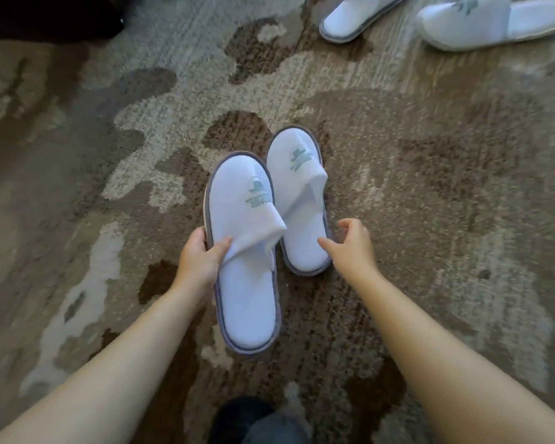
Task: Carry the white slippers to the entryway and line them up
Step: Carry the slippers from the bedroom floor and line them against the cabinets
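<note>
Both bare forearms reach forward; the left hand [199,256] grips with curled fingers, the right hand [350,243] hangs loosely curled.

Patterned brown-and-beige carpet [430,187] (mottled blotches), dark shoe [244,415] at bottom edge.

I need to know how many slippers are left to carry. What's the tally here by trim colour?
Grey-trimmed white slippers: 3, one gripped by the left hand, one on the carpet by the right hand, one at the top edge.
Pale-trimmed white slipper: 1.
Total: 4.
</note>
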Demonstrator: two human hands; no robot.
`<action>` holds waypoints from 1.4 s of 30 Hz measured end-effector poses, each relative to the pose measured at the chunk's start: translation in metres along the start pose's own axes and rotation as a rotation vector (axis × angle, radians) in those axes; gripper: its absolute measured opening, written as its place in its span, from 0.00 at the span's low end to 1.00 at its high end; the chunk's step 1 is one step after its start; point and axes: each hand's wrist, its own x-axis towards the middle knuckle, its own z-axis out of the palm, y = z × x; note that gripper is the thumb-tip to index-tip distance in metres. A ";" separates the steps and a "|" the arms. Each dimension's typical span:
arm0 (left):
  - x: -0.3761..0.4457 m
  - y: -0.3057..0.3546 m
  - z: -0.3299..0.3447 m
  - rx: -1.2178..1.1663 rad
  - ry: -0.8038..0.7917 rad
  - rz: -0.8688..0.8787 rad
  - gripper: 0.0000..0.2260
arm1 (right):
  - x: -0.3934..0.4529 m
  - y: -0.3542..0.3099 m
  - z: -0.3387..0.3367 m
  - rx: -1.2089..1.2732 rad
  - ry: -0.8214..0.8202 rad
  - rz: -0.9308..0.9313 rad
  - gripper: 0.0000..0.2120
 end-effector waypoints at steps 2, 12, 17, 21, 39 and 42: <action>0.015 -0.006 -0.005 -0.032 0.009 -0.030 0.07 | 0.005 0.000 0.020 -0.033 0.026 0.057 0.29; 0.022 -0.003 0.009 -0.133 -0.028 -0.040 0.08 | 0.008 0.008 0.012 0.157 -0.019 0.098 0.14; -0.027 0.046 0.032 -0.129 -0.041 -0.009 0.07 | -0.029 -0.002 -0.062 0.285 0.039 0.023 0.09; -0.105 0.124 0.054 -0.134 -0.078 0.028 0.08 | -0.099 -0.030 -0.164 0.362 0.126 -0.028 0.09; -0.541 0.540 0.170 -0.041 -0.705 0.228 0.04 | -0.488 -0.130 -0.634 0.572 0.704 0.013 0.12; -0.576 0.566 0.196 0.039 -0.888 0.248 0.03 | -0.528 -0.123 -0.655 0.592 0.895 0.105 0.12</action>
